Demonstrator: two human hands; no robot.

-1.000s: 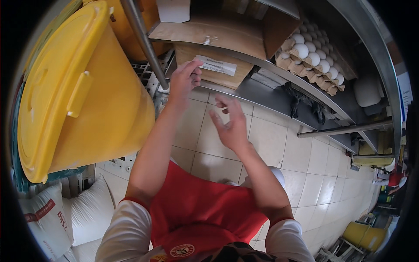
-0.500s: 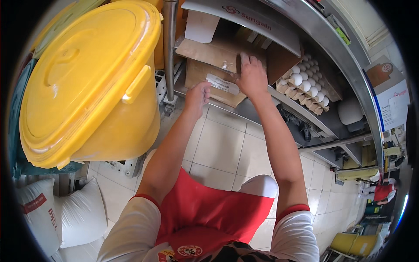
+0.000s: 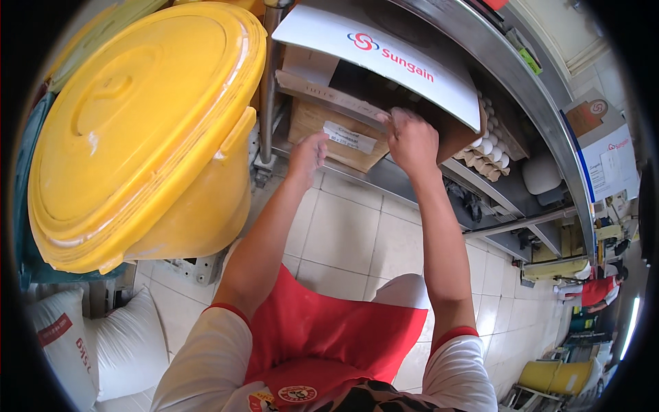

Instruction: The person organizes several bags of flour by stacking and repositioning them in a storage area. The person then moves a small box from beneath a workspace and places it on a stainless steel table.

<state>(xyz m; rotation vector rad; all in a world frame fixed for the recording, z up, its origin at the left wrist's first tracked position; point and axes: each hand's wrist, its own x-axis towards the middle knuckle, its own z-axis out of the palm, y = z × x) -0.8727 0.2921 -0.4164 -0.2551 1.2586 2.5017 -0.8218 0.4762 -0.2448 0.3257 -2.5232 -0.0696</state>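
Note:
On a low metal shelf stands an open cardboard box, its white upper flap (image 3: 439, 86) hanging forward over a dark opening. A brown cardboard flap (image 3: 322, 94) sticks out below that opening. My right hand (image 3: 413, 143) has its fingers closed on the right end of the brown flap. Beneath sits a brown carton (image 3: 309, 125) with a white label (image 3: 350, 137) on its front. In front of the carton's left side is my left hand (image 3: 308, 159), fingers loosely bent and slightly apart, with nothing visible in them. What lies inside the open box is hidden in shadow.
A large yellow lidded bin (image 3: 137, 130) stands close on the left, beside a metal shelf post (image 3: 268, 89). White eggs in cartons (image 3: 489, 151) sit right of the box. White sacks (image 3: 130, 343) lie lower left. Another person (image 3: 597, 292) is far right.
The white flap has swung down and forward. My right hand has shifted slightly right and down, its fingers now closed on the brown flap, which has tilted up. My left hand has barely moved.

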